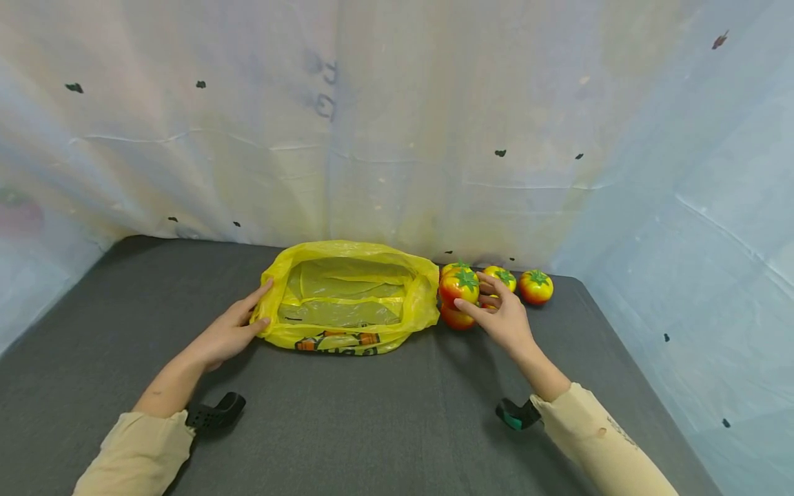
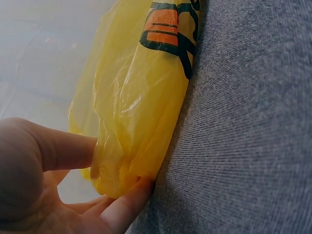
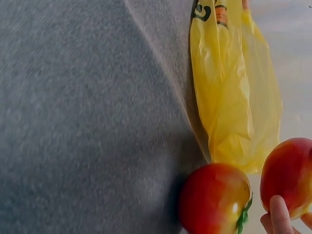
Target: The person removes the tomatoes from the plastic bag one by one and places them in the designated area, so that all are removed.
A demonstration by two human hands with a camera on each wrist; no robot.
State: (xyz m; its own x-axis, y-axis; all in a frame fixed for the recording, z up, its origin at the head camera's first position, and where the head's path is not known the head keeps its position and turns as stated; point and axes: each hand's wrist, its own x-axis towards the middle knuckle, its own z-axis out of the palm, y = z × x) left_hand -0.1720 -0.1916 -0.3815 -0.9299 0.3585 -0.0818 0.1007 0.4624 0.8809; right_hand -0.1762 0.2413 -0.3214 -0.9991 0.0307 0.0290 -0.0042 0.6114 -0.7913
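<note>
A yellow plastic bag (image 1: 347, 337) stands on the dark cloth with its wide mouth facing up, and its inside shows bare yellow film. At the bag's left end, my left hand (image 1: 232, 331) pinches the side between thumb and fingers; the left wrist view shows the thumb on the film (image 2: 131, 107). My right hand (image 1: 505, 318) holds a red-yellow tomato (image 1: 459, 287) with a green calyx, raised just right of the bag. Below it another tomato (image 3: 214, 199) rests on the cloth, close to the bag's right end.
More tomatoes lie behind and beside the right hand, one tomato (image 1: 536, 287) farthest right. Grey-black cloth (image 1: 372, 427) covers the table. A pale sheet wall (image 1: 384, 138) rises behind, and another side wall (image 1: 713, 275) stands to the right.
</note>
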